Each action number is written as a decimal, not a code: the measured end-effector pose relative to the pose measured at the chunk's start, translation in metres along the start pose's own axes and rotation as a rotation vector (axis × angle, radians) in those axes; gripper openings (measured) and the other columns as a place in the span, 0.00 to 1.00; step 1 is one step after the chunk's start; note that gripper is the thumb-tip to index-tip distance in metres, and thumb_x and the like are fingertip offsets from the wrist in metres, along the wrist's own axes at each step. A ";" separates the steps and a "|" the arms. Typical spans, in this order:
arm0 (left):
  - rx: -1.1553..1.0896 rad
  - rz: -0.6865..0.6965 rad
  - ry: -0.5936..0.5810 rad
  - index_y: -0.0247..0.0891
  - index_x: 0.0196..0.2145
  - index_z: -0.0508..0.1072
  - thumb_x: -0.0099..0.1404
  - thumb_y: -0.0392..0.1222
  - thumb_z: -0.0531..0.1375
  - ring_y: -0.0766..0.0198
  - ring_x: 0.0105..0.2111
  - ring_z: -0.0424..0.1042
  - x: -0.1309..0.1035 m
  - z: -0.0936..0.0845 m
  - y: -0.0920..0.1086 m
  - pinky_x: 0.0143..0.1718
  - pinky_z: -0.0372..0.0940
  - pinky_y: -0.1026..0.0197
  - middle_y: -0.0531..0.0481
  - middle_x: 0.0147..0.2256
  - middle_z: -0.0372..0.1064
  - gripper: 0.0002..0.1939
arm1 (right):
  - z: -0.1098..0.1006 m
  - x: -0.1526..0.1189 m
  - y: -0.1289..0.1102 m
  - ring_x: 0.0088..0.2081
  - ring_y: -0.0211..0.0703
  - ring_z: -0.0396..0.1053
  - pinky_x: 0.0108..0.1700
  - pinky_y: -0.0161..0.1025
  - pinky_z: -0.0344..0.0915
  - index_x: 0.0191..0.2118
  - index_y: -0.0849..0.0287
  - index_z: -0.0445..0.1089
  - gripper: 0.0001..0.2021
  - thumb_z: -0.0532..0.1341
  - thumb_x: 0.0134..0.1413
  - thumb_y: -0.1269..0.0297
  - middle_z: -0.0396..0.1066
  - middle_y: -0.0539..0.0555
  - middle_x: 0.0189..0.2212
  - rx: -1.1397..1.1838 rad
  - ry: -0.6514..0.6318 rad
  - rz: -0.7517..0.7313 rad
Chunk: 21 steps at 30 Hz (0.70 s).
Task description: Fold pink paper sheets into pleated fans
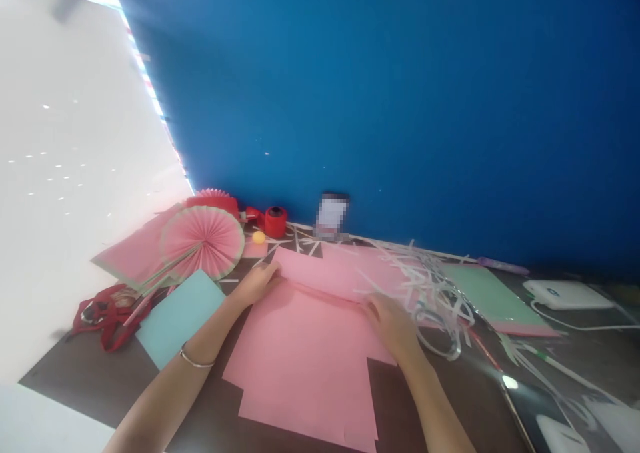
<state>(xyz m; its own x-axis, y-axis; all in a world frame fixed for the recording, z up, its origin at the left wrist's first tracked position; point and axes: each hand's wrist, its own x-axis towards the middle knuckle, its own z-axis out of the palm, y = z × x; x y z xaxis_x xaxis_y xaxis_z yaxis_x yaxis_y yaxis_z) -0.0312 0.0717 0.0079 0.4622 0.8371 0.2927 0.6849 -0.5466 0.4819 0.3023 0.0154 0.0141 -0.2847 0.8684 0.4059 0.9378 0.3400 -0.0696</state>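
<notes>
The left hand [263,283] and right hand [393,323] pinch a pink paper sheet [316,276] at six o'clock, its far band raised. Folding looks barely begun; no pleats show there. Toward ten o'clock, a pleated paper fan [217,235] appears finished.

A flat, plain, deep-blue wall [390,106] rises behind a matte dark-brown tabletop [90,379], while at left a smooth white surface [70,239] flecked with small bright specks meets the blue along a narrow, slanting, glaring strip of light [157,103].
</notes>
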 end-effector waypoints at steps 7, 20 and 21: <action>-0.025 0.238 0.019 0.39 0.37 0.72 0.67 0.38 0.49 0.64 0.35 0.69 0.001 0.004 0.005 0.41 0.58 0.59 0.48 0.34 0.73 0.12 | 0.004 0.003 -0.013 0.36 0.48 0.67 0.38 0.42 0.59 0.44 0.60 0.65 0.15 0.49 0.59 0.57 0.72 0.58 0.34 -0.069 0.061 -0.052; 0.304 0.316 -0.072 0.38 0.38 0.69 0.65 0.33 0.47 0.62 0.37 0.65 0.002 0.004 0.039 0.45 0.52 0.55 0.47 0.34 0.71 0.12 | 0.004 0.009 -0.056 0.32 0.43 0.66 0.36 0.39 0.57 0.31 0.56 0.69 0.12 0.49 0.59 0.69 0.72 0.53 0.28 0.149 -0.010 -0.090; 0.331 0.317 -0.066 0.38 0.38 0.69 0.66 0.34 0.47 0.61 0.37 0.65 0.002 0.008 0.043 0.45 0.52 0.55 0.47 0.33 0.70 0.12 | 0.003 0.009 -0.057 0.32 0.43 0.67 0.36 0.39 0.57 0.31 0.56 0.69 0.12 0.49 0.59 0.69 0.72 0.53 0.28 0.160 -0.010 -0.089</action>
<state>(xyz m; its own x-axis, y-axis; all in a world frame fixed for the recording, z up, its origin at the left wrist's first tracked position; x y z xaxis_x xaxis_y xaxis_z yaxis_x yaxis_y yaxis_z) 0.0037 0.0500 0.0229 0.7053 0.6302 0.3247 0.6421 -0.7619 0.0842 0.2454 0.0051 0.0186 -0.3677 0.8356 0.4081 0.8657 0.4679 -0.1781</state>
